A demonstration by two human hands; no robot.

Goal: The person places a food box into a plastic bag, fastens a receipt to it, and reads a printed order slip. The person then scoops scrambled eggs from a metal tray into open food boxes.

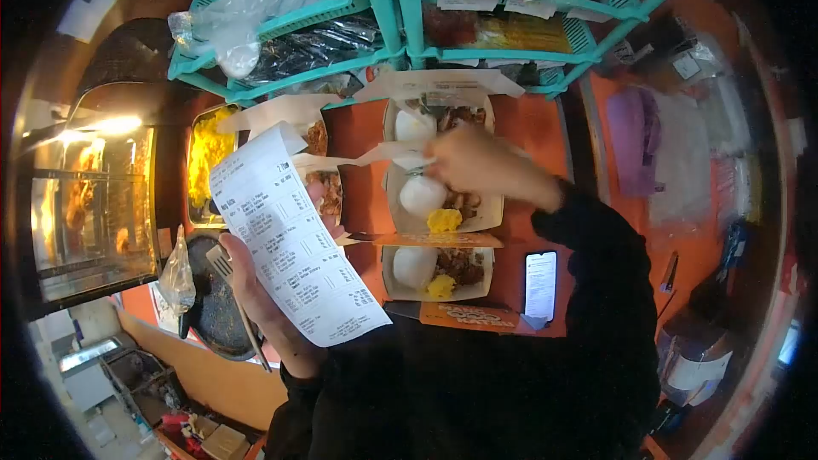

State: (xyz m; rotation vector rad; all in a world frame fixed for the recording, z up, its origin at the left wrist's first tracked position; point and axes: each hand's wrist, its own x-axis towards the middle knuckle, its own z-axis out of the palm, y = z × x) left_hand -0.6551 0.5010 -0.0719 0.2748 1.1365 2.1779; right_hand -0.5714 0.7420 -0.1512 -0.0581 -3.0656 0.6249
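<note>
My left hand (pixel 294 349) is closed around a long printed receipt (pixel 290 247), which it holds up in front of me. A fork (pixel 221 266) juts out along the same hand, tines upward. My right hand (pixel 477 166), smeared by motion, is over the upper part of the middle open food box (pixel 396 215); its fingertips are not clear. That box holds a white rice mound (pixel 422 196), chopped brown meat and yellow food (pixel 445 221). Below it stands a similar filled box (pixel 409 295); above, another box (pixel 411 104) has rice and meat. The receipt partly hides more boxes with meat (pixel 324 187).
Teal baskets (pixel 298 21) with plastic bags and packets stand at the back. To the left are a lit glass cabinet (pixel 94 196), a tray of yellow food (pixel 209 153) and a dark round pan (pixel 226 307). A lit phone (pixel 538 285) lies right of the boxes.
</note>
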